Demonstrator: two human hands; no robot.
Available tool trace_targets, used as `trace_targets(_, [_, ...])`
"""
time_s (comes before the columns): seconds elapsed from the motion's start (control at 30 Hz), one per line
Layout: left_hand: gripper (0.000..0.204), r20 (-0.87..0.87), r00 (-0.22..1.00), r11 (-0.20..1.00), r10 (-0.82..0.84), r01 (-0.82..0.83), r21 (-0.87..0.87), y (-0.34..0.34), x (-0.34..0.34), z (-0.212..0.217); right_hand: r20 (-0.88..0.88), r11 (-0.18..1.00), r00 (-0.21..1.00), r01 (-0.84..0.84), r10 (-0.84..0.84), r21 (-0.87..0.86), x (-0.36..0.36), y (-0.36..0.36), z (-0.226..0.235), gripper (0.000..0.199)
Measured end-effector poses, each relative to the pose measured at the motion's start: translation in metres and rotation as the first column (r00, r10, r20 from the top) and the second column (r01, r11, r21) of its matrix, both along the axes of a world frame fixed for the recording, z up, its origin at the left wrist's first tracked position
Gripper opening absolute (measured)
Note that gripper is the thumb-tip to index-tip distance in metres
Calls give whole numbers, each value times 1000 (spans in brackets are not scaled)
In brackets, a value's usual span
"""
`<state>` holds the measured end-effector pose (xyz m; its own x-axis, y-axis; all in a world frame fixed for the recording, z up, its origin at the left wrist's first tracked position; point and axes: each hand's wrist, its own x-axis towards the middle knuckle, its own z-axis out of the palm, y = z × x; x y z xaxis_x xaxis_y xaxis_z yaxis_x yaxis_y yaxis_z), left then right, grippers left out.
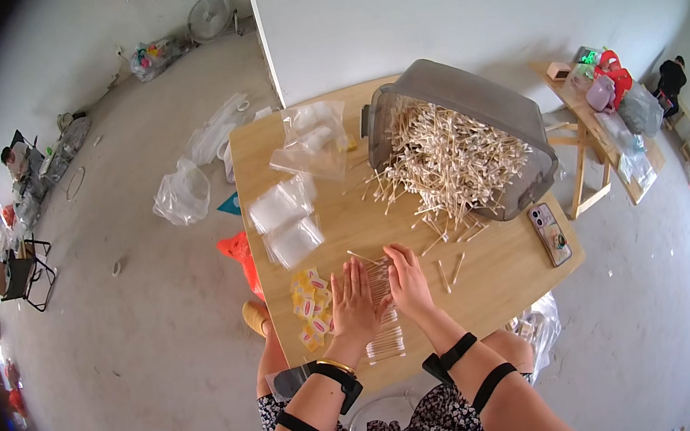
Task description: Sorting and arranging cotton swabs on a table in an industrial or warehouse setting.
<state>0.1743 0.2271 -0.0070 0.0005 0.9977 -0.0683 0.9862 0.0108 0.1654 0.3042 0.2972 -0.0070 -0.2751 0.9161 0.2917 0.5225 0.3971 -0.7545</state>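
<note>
A row of cotton swabs (385, 343) lies side by side on the wooden table in front of me. My left hand (353, 309) rests flat along the row's left side, fingers stretched out. At the right side of the row is my right hand (409, 284), its fingers extended and slightly bent, touching the swabs. Both hands cover part of the row. Beyond them a grey plastic bin (478, 98) lies tipped on its side, and a big heap of cotton swabs (460, 161) spills from it. A few loose swabs lie right of my right hand.
Yellow and white paper labels (312, 307) lie left of my left hand. Behind them are stacks of clear plastic bags (286, 219). A phone (550, 236) sits at the table's right edge. A wooden side table (613, 136) holding bags stands farther right; a fan (211, 17) stands far back.
</note>
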Motion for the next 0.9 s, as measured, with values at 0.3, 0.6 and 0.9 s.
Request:
trace_targets(0.3, [90, -54, 998, 999, -14, 16, 40, 11, -10, -6, 137, 996, 990, -47, 37, 75, -20, 30, -1, 23])
trace_targets(0.6, [87, -5, 1000, 998, -31, 31, 63, 10, -13, -6, 264, 992, 958, -124, 117, 11, -21, 60, -8, 5])
trace_targets(0.9, [84, 16, 999, 996, -44, 42, 82, 8, -10, -6, 570, 975, 813, -206, 122, 86, -12, 74, 5, 7])
